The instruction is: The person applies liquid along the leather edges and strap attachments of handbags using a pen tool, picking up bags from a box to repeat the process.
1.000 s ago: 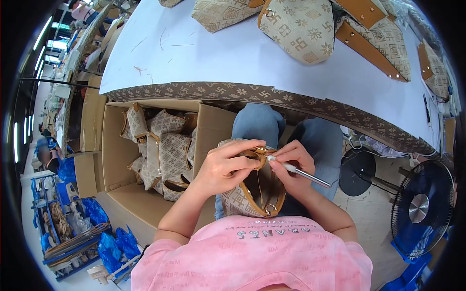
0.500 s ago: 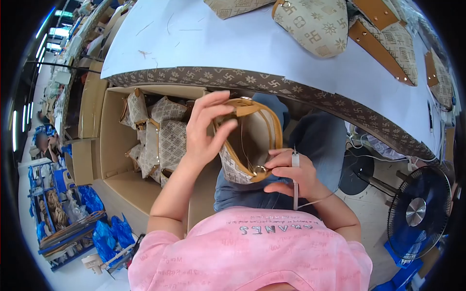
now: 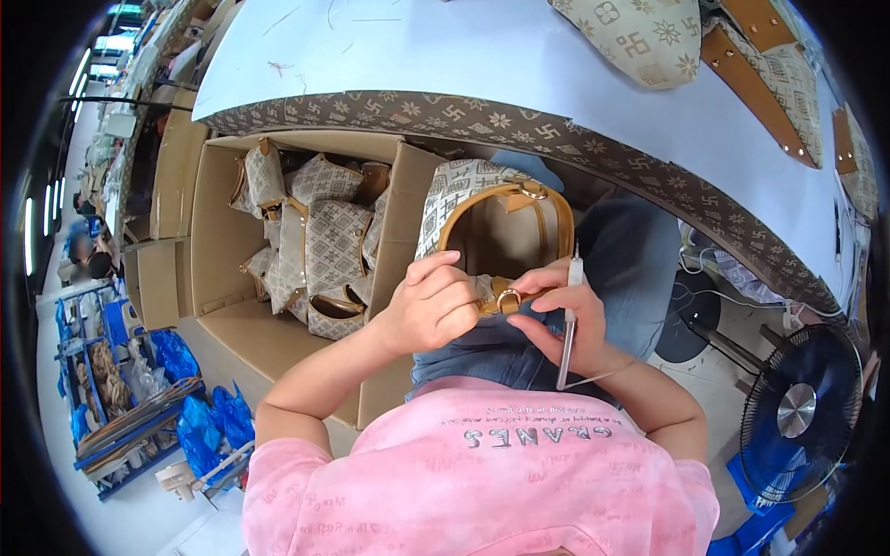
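Note:
A patterned handbag (image 3: 457, 190) with tan trim rests on my lap, its mouth gaping toward me. My left hand (image 3: 434, 304) is closed at the bag's near rim, fingers curled; what they pinch is partly hidden. With thumb and fingers, my right hand (image 3: 570, 315) grips the same rim by a gold metal ring (image 3: 508, 300). A slim pen-shaped tool (image 3: 567, 338) with a thin cord also sits in my right hand, its pointed tip facing away from me. A second gold ring (image 3: 535, 190) shows on the far rim.
At my left stands a cardboard box (image 3: 246, 326) holding several similar bags (image 3: 332, 236). Ahead is a white-topped table (image 3: 389, 56) with bag pieces and tan straps (image 3: 756, 88) on it. A black fan (image 3: 795, 410) stands at the right; blue racks (image 3: 102, 463) are far left.
My left hand has gone from spread fingers at the bag's left side down to its near rim and closed. The bag has tipped, so more of its patterned far side shows.

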{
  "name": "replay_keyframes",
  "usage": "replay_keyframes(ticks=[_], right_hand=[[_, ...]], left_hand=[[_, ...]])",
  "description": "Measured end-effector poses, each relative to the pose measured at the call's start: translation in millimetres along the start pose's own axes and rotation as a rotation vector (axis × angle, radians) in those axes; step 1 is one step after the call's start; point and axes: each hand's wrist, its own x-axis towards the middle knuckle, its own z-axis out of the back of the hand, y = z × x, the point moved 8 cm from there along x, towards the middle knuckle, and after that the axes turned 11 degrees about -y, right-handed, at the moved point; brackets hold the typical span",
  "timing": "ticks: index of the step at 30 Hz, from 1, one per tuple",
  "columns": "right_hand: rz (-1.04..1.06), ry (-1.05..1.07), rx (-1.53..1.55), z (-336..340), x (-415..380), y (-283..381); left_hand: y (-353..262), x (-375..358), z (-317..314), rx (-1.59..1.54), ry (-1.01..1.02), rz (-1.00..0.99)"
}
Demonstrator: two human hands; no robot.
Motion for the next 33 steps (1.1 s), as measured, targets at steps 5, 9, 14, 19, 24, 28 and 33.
replay_keyframes(ticks=[5,9,14,19,24,28,33], right_hand=[[0.178,0.174,-0.120,1,-9,9],[0.287,0.246,-0.088,-1,-15,13],[0.174,0.275,-0.015,4,-14,11],[-0.543,0.126,0.565,10,-1,1],[-0.803,0.049,0.700,6,-13,-17],[-0.616,0.187,0.476,6,-8,-13],[-0.497,0.245,0.342,3,-9,-10]], left_hand=[[3,2,0,-0.056,0.102,0.050],[15,17,9,-0.424,0.091,0.328],[-3,27,8,-0.283,0.367,0.212],[-13,30,8,-0.244,0.468,0.153],[-19,32,9,-0.210,0.541,0.074],[-16,26,12,-0.302,0.367,0.071],[-11,25,8,-0.337,0.333,0.126]])
